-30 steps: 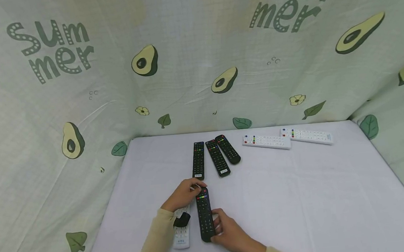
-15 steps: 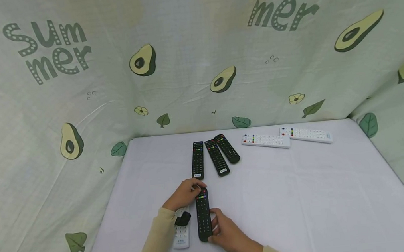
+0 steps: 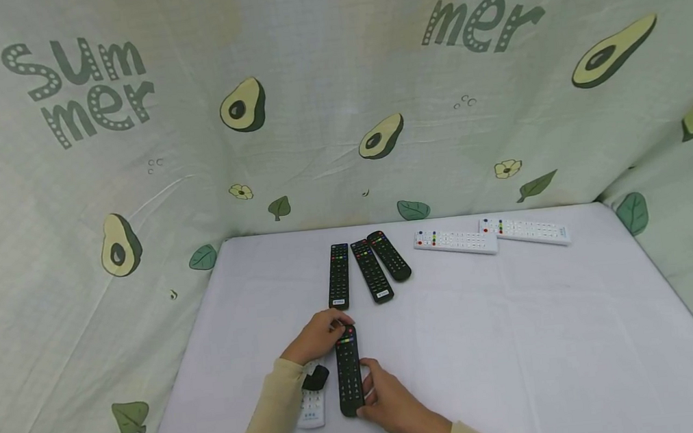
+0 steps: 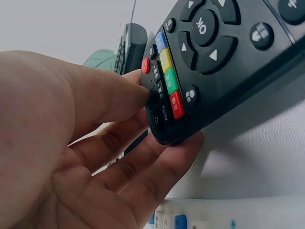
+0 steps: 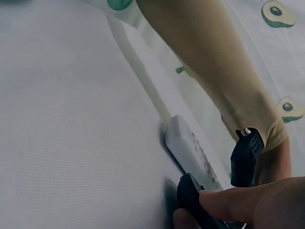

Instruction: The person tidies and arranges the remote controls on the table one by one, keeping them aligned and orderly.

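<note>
Between the two hands is a black remote control (image 3: 349,374) with colored buttons near its top, lying lengthwise toward the person. The left hand (image 3: 318,336) pinches its upper end, thumb on the face by the red power button and fingers beneath, as the left wrist view shows. At the lower right side, the right hand (image 3: 390,398) grips the near end between thumb and fingers. A white remote (image 3: 311,409) lies just left of the black one, partly hidden under the left wrist and its black wrist camera (image 3: 315,378).
Beyond the hands lie three more black remotes: one upright (image 3: 339,276), one slanted (image 3: 372,271) and one beside it (image 3: 390,256). Two white remotes, one nearer (image 3: 456,242) and one farther right (image 3: 524,231), overlap at the back. A patterned curtain (image 3: 311,96) surrounds the white table (image 3: 519,352).
Both hands keep their hold on the black remote, which has shifted slightly left and turned a little straighter. The head view has moved slightly.
</note>
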`<action>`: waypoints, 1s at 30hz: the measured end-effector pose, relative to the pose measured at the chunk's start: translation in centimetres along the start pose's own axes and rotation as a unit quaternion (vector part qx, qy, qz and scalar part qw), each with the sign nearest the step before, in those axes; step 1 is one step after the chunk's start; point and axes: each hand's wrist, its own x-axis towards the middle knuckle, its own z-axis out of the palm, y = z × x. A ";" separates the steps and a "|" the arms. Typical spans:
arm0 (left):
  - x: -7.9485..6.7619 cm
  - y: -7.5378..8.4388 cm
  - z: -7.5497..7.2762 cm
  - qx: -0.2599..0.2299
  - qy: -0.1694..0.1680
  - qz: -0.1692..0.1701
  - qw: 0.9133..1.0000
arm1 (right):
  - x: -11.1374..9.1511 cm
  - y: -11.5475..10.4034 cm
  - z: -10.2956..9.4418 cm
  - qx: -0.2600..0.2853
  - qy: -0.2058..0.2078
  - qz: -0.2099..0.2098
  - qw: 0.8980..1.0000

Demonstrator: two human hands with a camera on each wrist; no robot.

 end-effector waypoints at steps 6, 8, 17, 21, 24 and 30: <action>0.1 -0.1 0.4 0.013 0.002 -0.003 1.000 | -0.2 0.0 -0.3 -0.007 -0.012 0.006 1.000; 0.1 -0.1 0.4 0.018 0.004 -0.003 1.000 | -0.3 0.1 -0.4 -0.010 -0.013 0.004 1.000; 0.2 0.2 0.4 0.032 0.005 0.002 0.999 | -1.1 0.5 -1.6 -0.007 -0.011 0.006 1.000; 0.3 0.5 0.4 0.041 0.010 0.007 0.999 | -1.4 1.0 -2.8 -0.003 -0.003 0.004 1.000; 0.6 0.9 0.4 0.045 0.014 0.013 0.999 | -1.7 1.3 -4.0 -0.009 0.013 -0.005 1.000; 1.4 2.2 0.7 0.039 0.017 0.036 0.998 | -2.4 1.4 -6.7 -0.021 0.063 -0.015 0.998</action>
